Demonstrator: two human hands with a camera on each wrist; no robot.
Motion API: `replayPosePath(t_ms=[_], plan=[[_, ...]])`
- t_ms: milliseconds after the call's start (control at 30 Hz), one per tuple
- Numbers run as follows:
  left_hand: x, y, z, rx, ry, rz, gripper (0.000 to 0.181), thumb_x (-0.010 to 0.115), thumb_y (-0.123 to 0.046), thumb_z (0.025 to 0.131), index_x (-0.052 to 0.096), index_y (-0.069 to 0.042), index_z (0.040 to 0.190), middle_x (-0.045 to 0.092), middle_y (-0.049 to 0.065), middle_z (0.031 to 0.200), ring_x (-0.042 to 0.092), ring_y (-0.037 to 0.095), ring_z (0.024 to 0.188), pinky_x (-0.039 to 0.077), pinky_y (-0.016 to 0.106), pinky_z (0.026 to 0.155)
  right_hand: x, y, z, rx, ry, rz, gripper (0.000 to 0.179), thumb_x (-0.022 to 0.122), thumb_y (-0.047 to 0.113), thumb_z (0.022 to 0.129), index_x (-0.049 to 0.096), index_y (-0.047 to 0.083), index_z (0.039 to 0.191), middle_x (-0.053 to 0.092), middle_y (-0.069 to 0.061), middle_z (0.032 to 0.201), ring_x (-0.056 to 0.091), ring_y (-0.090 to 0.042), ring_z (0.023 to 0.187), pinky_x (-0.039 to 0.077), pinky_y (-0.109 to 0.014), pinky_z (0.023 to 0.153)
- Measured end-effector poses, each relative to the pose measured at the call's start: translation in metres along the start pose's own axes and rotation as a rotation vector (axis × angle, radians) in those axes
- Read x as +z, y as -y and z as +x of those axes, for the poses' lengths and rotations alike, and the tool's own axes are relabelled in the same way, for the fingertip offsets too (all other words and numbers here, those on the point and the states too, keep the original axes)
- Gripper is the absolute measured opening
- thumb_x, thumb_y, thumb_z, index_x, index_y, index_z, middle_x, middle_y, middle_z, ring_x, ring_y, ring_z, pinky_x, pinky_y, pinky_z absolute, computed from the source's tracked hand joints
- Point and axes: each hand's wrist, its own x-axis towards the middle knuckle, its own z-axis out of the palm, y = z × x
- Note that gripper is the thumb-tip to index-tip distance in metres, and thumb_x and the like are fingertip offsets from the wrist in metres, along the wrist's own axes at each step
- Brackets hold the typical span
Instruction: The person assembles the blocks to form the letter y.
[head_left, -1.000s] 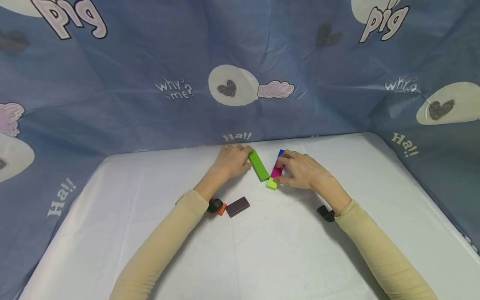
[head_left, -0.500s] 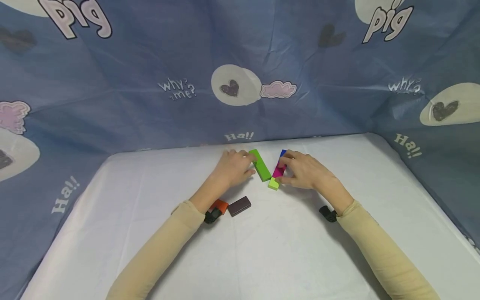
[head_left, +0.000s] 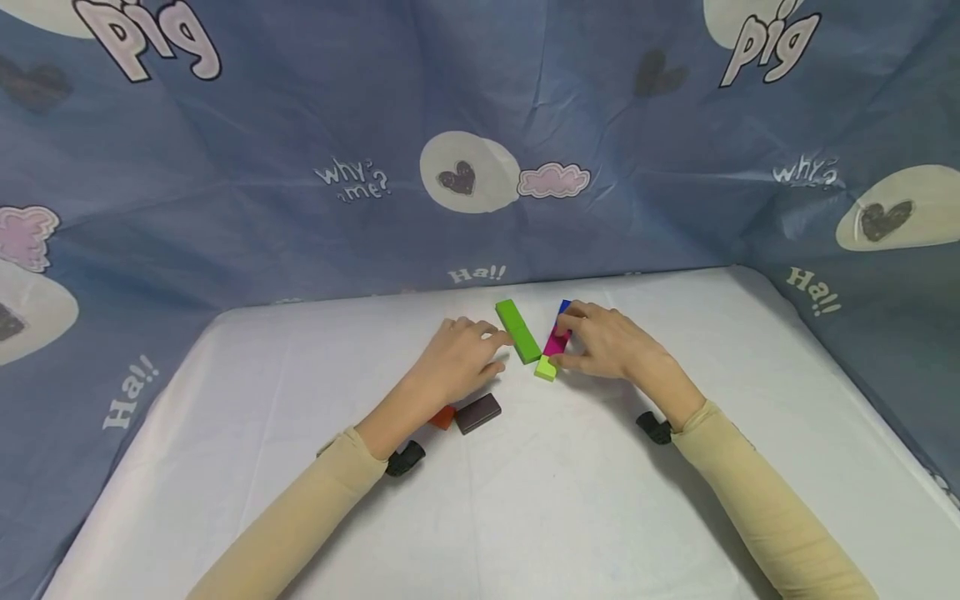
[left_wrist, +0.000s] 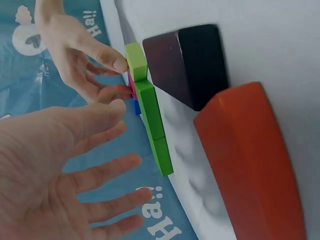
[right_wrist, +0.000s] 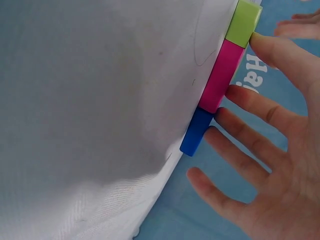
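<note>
Over the white cloth [head_left: 555, 517], the left hand [head_left: 457, 360] spreads open-fingered near the green blocks [head_left: 518, 332], while the right hand [head_left: 606, 342], fingers spread, touches a lime-magenta-blue row of blocks [right_wrist: 219, 77].

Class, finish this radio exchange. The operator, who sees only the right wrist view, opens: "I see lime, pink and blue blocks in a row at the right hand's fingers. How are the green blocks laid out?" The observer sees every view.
Observer: Two green blocks lie end to end, slanting to form a V with your row in the head view.
Operator: What is the left hand holding?
Observer: Nothing; the left wrist view shows its fingers spread.
Operator: Any other blocks about?
Observer: Yes, a dark brown block lies beside an orange-red block.
</note>
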Motion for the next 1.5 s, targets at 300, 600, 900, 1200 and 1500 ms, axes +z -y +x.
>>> replayPosePath(t_ms=[300, 600, 900, 1200, 1500], plan=[[0.008, -0.002, -0.024, 0.124, -0.028, -0.072, 0.035, 0.07, -0.033, 0.106, 0.07, -0.023, 0.14, 0.073, 0.008, 0.14, 0.067, 0.039, 0.131, 0.054, 0.056, 0.109, 0.001, -0.001, -0.001, -0.026, -0.026, 0.008, 0.039, 0.08, 0.047, 0.093, 0.074, 0.016, 0.116, 0.069, -0.013, 0.133, 0.069, -0.03, 0.106, 0.06, -0.051, 0.091], [0.012, -0.003, -0.039, 0.154, -0.096, -0.035, 0.032, 0.075, -0.032, 0.103, 0.074, -0.023, 0.134, 0.075, 0.006, 0.135, 0.067, 0.037, 0.129, 0.054, 0.053, 0.107, 0.001, -0.002, 0.0, -0.029, -0.027, 0.006, 0.039, 0.08, 0.048, 0.093, 0.074, 0.016, 0.115, 0.069, -0.012, 0.132, 0.068, -0.03, 0.106, 0.06, -0.052, 0.09], [0.011, -0.002, -0.054, 0.175, -0.08, -0.051, 0.037, 0.081, -0.036, 0.098, 0.074, -0.023, 0.132, 0.076, 0.005, 0.131, 0.067, 0.036, 0.127, 0.054, 0.053, 0.105, 0.002, -0.003, 0.0, -0.028, -0.031, 0.01, 0.038, 0.08, 0.047, 0.093, 0.074, 0.016, 0.115, 0.069, -0.012, 0.132, 0.069, -0.029, 0.105, 0.059, -0.052, 0.091], [0.012, -0.001, -0.065, 0.167, -0.001, -0.077, 0.044, 0.084, -0.036, 0.095, 0.07, -0.026, 0.135, 0.073, 0.005, 0.136, 0.065, 0.035, 0.13, 0.051, 0.054, 0.111, 0.003, -0.004, 0.0, -0.034, -0.033, 0.005, 0.037, 0.081, 0.046, 0.093, 0.074, 0.017, 0.114, 0.069, -0.012, 0.13, 0.068, -0.028, 0.103, 0.059, -0.05, 0.09], [0.006, 0.002, -0.067, 0.178, 0.041, -0.103, 0.052, 0.084, -0.018, 0.088, 0.069, -0.028, 0.137, 0.071, 0.003, 0.139, 0.063, 0.038, 0.133, 0.047, 0.057, 0.115, 0.003, -0.004, 0.0, -0.032, -0.024, -0.006, 0.038, 0.079, 0.049, 0.093, 0.074, 0.017, 0.114, 0.069, -0.012, 0.131, 0.067, -0.029, 0.104, 0.059, -0.052, 0.09]])
